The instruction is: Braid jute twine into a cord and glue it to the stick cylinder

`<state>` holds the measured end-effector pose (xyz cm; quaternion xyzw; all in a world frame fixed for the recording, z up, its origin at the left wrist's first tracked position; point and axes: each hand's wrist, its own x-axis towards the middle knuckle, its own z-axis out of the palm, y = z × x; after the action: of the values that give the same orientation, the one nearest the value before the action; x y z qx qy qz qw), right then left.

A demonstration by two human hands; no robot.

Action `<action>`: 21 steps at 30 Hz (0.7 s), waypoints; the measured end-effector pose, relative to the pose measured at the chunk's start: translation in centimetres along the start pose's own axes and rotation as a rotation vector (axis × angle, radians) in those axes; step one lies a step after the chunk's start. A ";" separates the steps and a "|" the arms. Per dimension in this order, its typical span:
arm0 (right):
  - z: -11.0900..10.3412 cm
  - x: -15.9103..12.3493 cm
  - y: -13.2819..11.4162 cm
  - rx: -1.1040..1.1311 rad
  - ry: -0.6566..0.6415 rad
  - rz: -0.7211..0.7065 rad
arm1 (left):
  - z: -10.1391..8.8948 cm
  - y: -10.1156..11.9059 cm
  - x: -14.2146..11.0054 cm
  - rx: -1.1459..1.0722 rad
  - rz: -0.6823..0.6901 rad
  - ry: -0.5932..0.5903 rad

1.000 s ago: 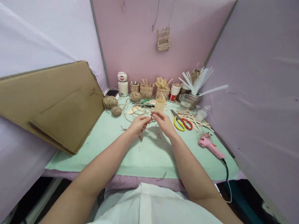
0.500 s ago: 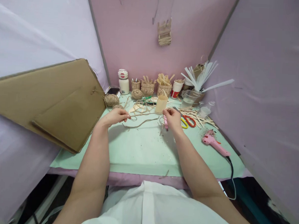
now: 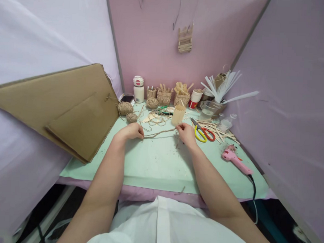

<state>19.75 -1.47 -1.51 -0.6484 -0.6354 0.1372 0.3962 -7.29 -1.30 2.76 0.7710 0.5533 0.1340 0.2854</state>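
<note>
A thin brown length of twine runs between my two hands, low over the green table cover. My left hand is closed in a pinch at its left end, where two strands show side by side. At the right end, the fingertips of my right hand pinch it, and some loose fibre dangles below them. Just behind my right hand stands a small pale wooden-stick holder. Scissors with yellow and red handles lie open to its right.
A pink glue gun lies at the right, its cord over the edge. Cardboard leans at the left. Twine balls, stick-filled baskets, a white bottle and a plastic cup line the back. Thin wood strips lie scattered at the right.
Both hands have come down towards the table, and the left has moved slightly right. The separate brown strand that lay below the held twine now appears together with it between my hands.
</note>
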 end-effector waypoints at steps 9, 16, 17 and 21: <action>1.0 -1.7 -1.5 -0.207 0.114 -0.165 | 0.9 -0.3 0.6 0.005 0.111 0.185; 2.2 -3.2 -3.8 -0.076 -0.201 -0.565 | 2.4 3.0 0.8 -0.058 0.308 0.166; 2.3 -3.2 -3.8 -0.083 -0.224 -0.525 | 2.6 3.2 0.8 -0.068 0.318 0.152; 1.9 -2.6 -3.3 0.010 -0.117 -0.337 | 2.9 2.5 1.1 -0.067 0.271 0.125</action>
<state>15.70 -3.68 -1.35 -0.5219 -0.7563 0.1096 0.3789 -3.42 -1.74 1.80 0.8188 0.4561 0.2374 0.2554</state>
